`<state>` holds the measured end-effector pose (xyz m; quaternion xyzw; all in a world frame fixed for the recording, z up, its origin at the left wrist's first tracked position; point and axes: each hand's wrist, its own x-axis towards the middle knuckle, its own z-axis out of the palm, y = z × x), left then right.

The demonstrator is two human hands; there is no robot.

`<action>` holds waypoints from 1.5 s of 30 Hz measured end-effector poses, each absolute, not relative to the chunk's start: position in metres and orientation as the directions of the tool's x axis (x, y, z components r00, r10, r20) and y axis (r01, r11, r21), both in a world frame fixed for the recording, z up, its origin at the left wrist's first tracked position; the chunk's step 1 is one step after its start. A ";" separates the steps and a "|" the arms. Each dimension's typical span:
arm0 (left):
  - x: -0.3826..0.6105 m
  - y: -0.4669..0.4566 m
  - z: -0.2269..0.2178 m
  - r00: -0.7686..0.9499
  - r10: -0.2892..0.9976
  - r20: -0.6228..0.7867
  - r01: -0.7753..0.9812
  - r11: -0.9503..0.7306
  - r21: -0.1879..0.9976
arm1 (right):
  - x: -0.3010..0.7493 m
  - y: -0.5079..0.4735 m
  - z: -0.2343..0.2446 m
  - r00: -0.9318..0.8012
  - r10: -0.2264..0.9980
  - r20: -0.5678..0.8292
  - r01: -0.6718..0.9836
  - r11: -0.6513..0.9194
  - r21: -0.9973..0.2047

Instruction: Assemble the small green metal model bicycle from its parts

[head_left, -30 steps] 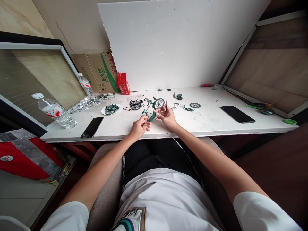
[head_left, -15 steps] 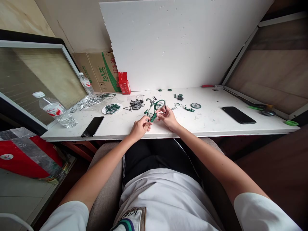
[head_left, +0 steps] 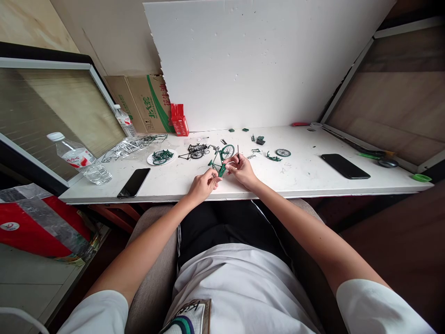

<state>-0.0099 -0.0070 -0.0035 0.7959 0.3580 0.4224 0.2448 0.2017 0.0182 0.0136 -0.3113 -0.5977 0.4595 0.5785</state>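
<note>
A small green model bicycle (head_left: 227, 151) is held over the front part of the white table, its one visible spoked wheel pointing away from me. My left hand (head_left: 204, 182) is closed on the near end of its frame, thumb and fingertips pinching the green part. My right hand (head_left: 240, 170) is closed too, with a thin dark rod (head_left: 238, 149) standing up from between its fingers. The right fingertips meet the frame from the right side. What lies between the two hands' fingertips is too small to make out.
Beyond the hands lie black bicycle parts (head_left: 197, 151), a white plate (head_left: 172, 160) with green parts, a loose wheel (head_left: 282, 152) and a curved green piece (head_left: 274, 157). Phones lie left (head_left: 134, 183) and right (head_left: 345, 166). A water bottle (head_left: 79, 160) stands at the left.
The model bicycle has turned slightly, its wheel shifting a little to the left. The rod in my right hand has tilted slightly. Both hands stay almost in place.
</note>
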 end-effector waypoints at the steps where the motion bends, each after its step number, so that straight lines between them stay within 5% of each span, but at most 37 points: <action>1: -0.009 -0.008 -0.004 0.390 0.769 0.506 0.368 -0.634 0.680 | 0.202 0.019 0.013 -0.140 0.904 0.405 -0.162 0.382 -0.910; 16: -0.006 -0.004 -0.005 0.221 0.829 0.513 0.341 -0.559 0.756 | 0.204 0.018 0.017 -0.114 0.921 0.371 -0.248 0.336 -0.909; 29: -0.017 0.012 0.008 0.513 0.838 0.188 0.028 -0.235 0.971 | 0.203 0.016 0.018 -0.151 0.910 0.387 -0.214 0.353 -0.911; 45: -0.020 0.029 -0.006 0.591 0.778 0.214 0.028 -0.285 0.958 | 0.197 0.016 0.011 -0.245 0.856 0.455 -0.123 0.438 -0.890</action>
